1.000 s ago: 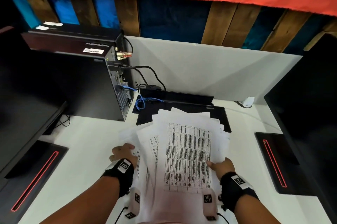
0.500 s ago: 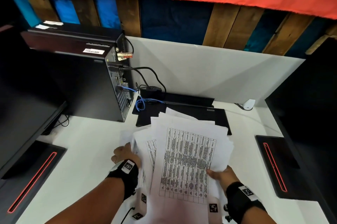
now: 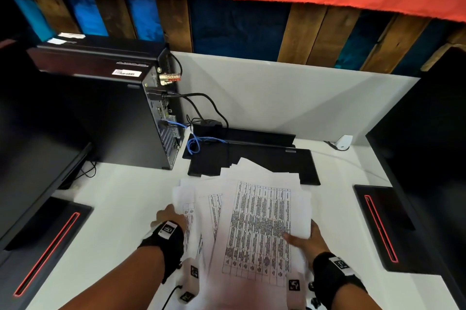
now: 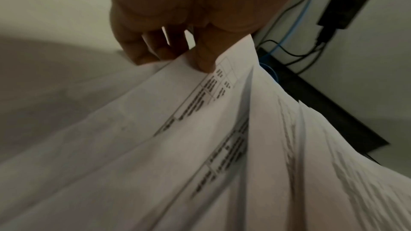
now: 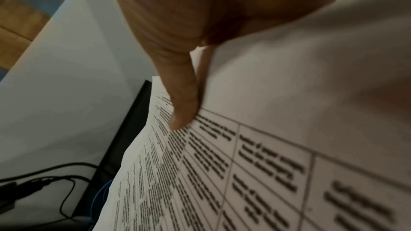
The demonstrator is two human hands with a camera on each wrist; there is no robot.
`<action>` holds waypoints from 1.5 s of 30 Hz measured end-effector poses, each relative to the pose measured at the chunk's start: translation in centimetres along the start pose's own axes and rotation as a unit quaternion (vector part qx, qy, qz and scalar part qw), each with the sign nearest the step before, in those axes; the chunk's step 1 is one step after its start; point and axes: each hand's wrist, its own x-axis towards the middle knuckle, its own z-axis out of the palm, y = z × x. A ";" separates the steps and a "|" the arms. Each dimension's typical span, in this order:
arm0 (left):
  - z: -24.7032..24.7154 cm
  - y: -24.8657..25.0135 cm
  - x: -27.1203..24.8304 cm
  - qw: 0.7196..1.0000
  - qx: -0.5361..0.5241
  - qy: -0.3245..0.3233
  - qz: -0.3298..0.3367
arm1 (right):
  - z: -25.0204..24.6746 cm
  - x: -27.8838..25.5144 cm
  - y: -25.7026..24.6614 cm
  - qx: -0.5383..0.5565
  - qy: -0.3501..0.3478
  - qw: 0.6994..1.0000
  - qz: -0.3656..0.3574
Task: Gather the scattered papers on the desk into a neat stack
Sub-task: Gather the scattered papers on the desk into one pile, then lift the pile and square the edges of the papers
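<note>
A loose pile of white printed papers lies fanned on the white desk in front of me, a sheet with a table on top. My left hand grips the pile's left edge; in the left wrist view its fingers curl at the edge of the sheets. On the right edge my right hand pinches the pile, thumb on the top sheet and fingers hidden beneath. The far corners stick out unevenly.
A black computer tower with cables stands at the back left. A flat black device lies just behind the papers. Monitor bases with red stripes sit at left and right. A white partition closes the back.
The pile has drawn in between the hands and slid a little toward me, uncovering more of the black device behind it. The top sheet has swung slightly. Both hands keep their hold.
</note>
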 end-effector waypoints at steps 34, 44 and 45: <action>1.3 0.4 -5.0 0.913 -0.289 -0.260 0.121 | 1.4 -1.5 -1.8 0.030 -0.070 0.997 0.022; -8.8 6.4 -11.7 0.842 -0.426 -0.150 0.295 | 0.0 -7.2 -11.5 0.067 -0.003 0.977 -0.200; -9.3 6.5 -12.1 0.843 -0.427 -0.135 0.297 | 0.2 -7.9 -12.1 0.055 0.009 0.975 -0.214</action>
